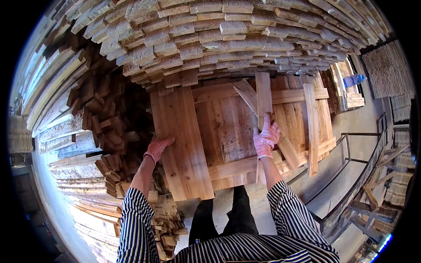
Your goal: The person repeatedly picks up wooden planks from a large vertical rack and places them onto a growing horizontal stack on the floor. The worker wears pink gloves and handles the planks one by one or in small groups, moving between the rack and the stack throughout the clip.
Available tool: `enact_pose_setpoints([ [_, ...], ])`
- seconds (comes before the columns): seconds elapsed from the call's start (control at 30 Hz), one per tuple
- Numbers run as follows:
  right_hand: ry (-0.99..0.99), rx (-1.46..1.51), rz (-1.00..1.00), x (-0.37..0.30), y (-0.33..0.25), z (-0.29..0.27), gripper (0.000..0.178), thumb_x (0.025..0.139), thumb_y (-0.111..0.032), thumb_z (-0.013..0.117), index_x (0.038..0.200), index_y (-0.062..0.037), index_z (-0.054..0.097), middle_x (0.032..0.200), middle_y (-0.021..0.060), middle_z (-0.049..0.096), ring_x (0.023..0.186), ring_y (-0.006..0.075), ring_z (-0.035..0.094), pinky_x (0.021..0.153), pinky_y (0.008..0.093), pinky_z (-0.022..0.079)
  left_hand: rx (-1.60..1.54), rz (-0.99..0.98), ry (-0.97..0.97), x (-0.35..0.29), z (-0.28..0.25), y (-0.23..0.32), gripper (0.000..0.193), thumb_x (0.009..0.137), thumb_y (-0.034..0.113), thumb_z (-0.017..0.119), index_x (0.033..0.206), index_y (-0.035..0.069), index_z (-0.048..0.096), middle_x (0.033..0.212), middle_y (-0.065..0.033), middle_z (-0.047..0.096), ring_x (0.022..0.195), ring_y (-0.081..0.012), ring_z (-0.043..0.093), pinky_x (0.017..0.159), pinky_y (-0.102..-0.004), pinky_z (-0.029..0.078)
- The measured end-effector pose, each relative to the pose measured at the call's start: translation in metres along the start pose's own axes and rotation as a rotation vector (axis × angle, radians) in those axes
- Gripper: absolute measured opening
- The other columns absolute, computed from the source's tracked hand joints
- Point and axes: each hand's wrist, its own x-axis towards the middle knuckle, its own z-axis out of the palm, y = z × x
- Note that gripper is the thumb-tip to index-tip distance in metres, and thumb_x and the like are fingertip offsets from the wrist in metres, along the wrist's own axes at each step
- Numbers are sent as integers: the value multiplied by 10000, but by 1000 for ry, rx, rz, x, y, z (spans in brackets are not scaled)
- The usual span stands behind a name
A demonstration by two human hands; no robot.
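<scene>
In a pink work glove, my left hand (160, 148) holds the left edge of a wide wooden board (182, 140), its fingertips over the top face. My right hand (266, 136), gloved the same way, is closed around a narrow wooden slat (263, 94) that runs away from me. Under both lies a large panel of planks (237, 131) with crosswise battens (232, 168). A slanting slat (287, 151) passes below my right hand, and a shorter slanting piece (245, 94) lies beyond it. Another slat (311, 131) rests across the panel's right part.
A tall stack of rough boards (210, 35) rises right behind the panel. More timber (76, 168) is piled on the left, with short offcuts (169, 228) near my legs. A metal frame (351, 171) stands at right; a plastic bottle (353, 80) sits at the far right.
</scene>
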Motion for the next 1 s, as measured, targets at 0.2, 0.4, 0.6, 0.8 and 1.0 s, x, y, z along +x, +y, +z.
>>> enact_pose_setpoints([
  [0.2,88,327,-365,-85,-70,41,684,885,-510,676,1484,-245,481,1388,272,546,1214,468,555,979,530,492,48,21,-41,18,-21,-15,733,797,384,870,1351,-13,601,1284,-111,666,1160,-254,623,999,-391,502],
  [0.4,-428,516,-368,-88,-111,27,687,920,-507,646,1511,-217,450,1421,278,516,1271,509,500,1049,579,433,390,277,-86,28,-37,-34,661,830,380,834,1324,-6,626,1282,-119,672,1167,-248,627,1004,-366,497],
  [0.6,-55,-143,-275,35,31,-4,726,906,-520,642,1550,-301,388,1481,227,486,1249,399,536,1055,545,407,364,104,-111,-2,-12,18,627,883,438,745,1348,34,627,1319,-115,669,1199,-206,619,1036,-308,452],
  [0.8,4,-42,-405,-18,-43,2,698,954,-531,577,1571,-311,335,1315,231,574,1135,417,596,891,541,488,104,-4,16,12,-24,-15,638,852,417,790,1319,8,641,1270,-96,683,1173,-200,618,1016,-330,472],
  [1.0,-116,565,-365,-53,-70,46,704,944,-543,593,1526,-185,424,1321,278,538,1231,450,531,984,536,479,-2,-33,-59,2,-16,5,645,825,299,830,1346,-9,608,1307,-83,649,1175,-201,598,1019,-353,475],
])
